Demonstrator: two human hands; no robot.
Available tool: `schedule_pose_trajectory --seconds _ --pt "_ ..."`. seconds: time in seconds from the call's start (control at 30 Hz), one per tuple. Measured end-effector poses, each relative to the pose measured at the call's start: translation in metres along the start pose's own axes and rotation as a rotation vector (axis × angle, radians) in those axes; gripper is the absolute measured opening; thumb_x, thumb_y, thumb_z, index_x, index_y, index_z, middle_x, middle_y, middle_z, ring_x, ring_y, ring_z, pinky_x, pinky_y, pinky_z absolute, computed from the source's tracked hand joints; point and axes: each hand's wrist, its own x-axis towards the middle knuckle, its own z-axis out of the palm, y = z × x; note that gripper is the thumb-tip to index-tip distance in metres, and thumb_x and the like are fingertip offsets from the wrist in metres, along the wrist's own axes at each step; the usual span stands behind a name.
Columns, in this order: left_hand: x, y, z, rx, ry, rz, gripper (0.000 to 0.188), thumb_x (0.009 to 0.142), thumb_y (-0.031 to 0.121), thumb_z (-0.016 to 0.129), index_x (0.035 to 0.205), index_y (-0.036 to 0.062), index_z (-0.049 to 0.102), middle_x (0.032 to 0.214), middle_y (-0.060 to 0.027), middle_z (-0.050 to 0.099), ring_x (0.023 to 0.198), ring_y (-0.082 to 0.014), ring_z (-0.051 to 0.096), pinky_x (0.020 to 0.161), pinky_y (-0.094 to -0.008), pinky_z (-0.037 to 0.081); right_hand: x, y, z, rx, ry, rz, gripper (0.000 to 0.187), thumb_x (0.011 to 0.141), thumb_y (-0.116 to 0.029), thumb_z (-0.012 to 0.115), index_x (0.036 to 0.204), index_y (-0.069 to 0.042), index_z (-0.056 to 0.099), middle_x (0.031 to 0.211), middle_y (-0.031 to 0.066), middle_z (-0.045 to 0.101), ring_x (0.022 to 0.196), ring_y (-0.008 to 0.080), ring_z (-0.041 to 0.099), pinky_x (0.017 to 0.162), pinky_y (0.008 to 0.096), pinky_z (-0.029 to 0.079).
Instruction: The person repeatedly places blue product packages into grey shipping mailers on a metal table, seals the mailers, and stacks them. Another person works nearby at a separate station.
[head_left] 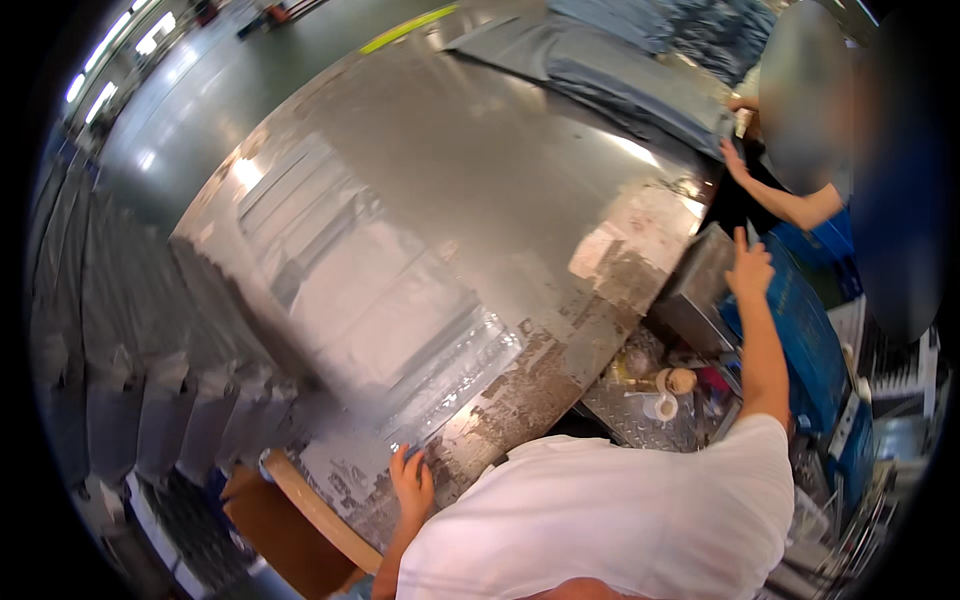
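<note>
My left hand point(410, 485) rests at the near edge of a large metal-topped table point(450, 150), its fingers apart. Just beyond its fingertips lies a strip of clear plastic film point(455, 375), stuck on or spread over the tabletop beside a pale flat sheet point(365, 290). My right hand point(750, 270) reaches out to the right, past the table's edge. Its index finger is stretched out and the other fingers are partly bent, with nothing visible in them. It hangs near a grey metal box point(700, 285) and a blue plastic-covered bundle point(795, 340); contact cannot be made out.
A co-worker at the right lays hands point(735, 160) on a stack of grey plastic bags point(600, 70). Below the table's right edge, a cluttered shelf point(640, 410) carries a tape roll point(660, 405). An open cardboard box point(290, 530) and rows of grey bags point(110, 330) stand left.
</note>
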Motion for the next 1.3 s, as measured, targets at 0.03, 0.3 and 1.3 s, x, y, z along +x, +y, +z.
schedule_pose_trajectory --seconds 0.03,0.3,1.3 --pt "0.013 0.001 0.003 -0.003 0.04 -0.019 0.027 0.073 0.001 0.058 0.099 0.0018 0.059 0.12 -0.0187 0.045 0.11 -0.0355 0.043 0.091 -0.0414 0.035 0.008 0.009 0.001 0.101 -0.105 0.06 0.096 0.06 -0.026 0.074 0.138 -0.019 0.019 0.098 0.0178 0.058 0.085 0.0314 0.06 0.067 0.0396 0.049" --pt "0.075 0.004 0.017 0.069 0.139 -0.097 0.03 0.071 0.0 0.057 0.101 0.0024 0.059 0.121 -0.0179 0.046 0.11 -0.0347 0.044 0.091 -0.0416 0.036 0.039 -0.022 0.116 0.43 -0.594 -0.383 0.029 0.065 -0.001 0.054 0.09 -0.009 0.067 0.088 0.0165 0.064 0.081 0.0287 0.062 0.073 0.0347 0.049" --pt "0.577 -0.14 -0.03 0.598 0.247 -0.427 0.02 0.077 0.016 0.062 0.097 0.0137 0.062 0.097 -0.011 0.059 0.095 -0.0301 0.056 0.076 -0.0373 0.046 0.173 -0.294 -0.026 1.482 -0.791 -0.552 0.078 0.067 -0.025 0.074 0.13 -0.002 0.035 0.116 0.0162 0.052 0.106 0.027 0.051 0.092 0.0343 0.04"
